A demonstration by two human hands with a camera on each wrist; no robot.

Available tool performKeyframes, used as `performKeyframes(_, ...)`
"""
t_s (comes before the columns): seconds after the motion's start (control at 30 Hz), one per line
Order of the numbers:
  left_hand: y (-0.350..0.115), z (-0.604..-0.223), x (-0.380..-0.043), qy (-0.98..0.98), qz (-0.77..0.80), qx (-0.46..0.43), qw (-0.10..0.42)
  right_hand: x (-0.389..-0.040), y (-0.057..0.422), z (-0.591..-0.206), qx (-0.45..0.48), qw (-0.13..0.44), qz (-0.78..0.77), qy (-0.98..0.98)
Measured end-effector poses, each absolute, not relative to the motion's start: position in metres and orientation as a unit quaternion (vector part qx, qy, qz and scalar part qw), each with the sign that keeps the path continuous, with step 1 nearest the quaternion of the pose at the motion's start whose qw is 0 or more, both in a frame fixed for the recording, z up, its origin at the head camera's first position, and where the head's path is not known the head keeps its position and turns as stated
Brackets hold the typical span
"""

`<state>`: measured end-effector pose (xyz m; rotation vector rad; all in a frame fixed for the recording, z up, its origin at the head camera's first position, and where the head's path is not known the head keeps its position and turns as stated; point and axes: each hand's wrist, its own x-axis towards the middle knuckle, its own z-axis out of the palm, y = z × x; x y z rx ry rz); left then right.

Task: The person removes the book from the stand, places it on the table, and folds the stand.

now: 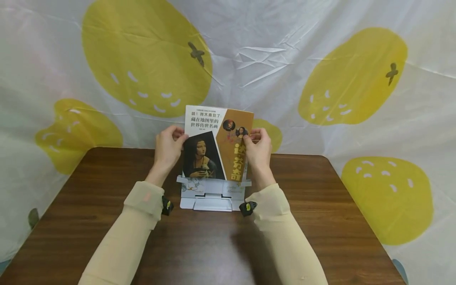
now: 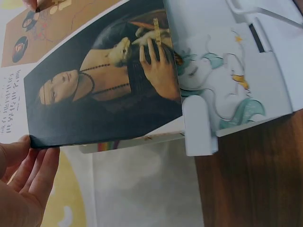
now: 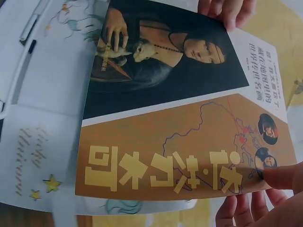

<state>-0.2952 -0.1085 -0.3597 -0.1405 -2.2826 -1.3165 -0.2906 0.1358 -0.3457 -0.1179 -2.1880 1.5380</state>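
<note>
A book [image 1: 203,154] with a portrait and a brown panel on its cover stands upright against a white book stand [image 1: 210,188]. Its left edge is pinched by my left hand [image 1: 169,144], thumb in front and fingers behind, as the left wrist view also shows. On the opposite edge, my right hand [image 1: 259,148] pinches the book with its thumb on the brown panel [image 3: 189,156]. The stand carries printed drawings and gold stars, and one white side clip [image 2: 199,125] sits beside the book's lower corner. Most of the stand's back plate is hidden behind the book.
The stand rests on a brown wooden table [image 1: 306,206], toward its far edge. Behind the table hangs a white cloth [image 1: 256,63] printed with large yellow fruit. Each wrist wears a small black device [image 1: 248,208] on a strap.
</note>
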Motion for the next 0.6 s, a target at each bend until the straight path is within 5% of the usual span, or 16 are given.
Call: performKeyframes(0.6, -0.096, -0.328, -0.283, -0.803, -0.527, -0.057, 0.272, -0.285, 0.152, -0.304, 0.008, 0.262, 0.536, -0.802)
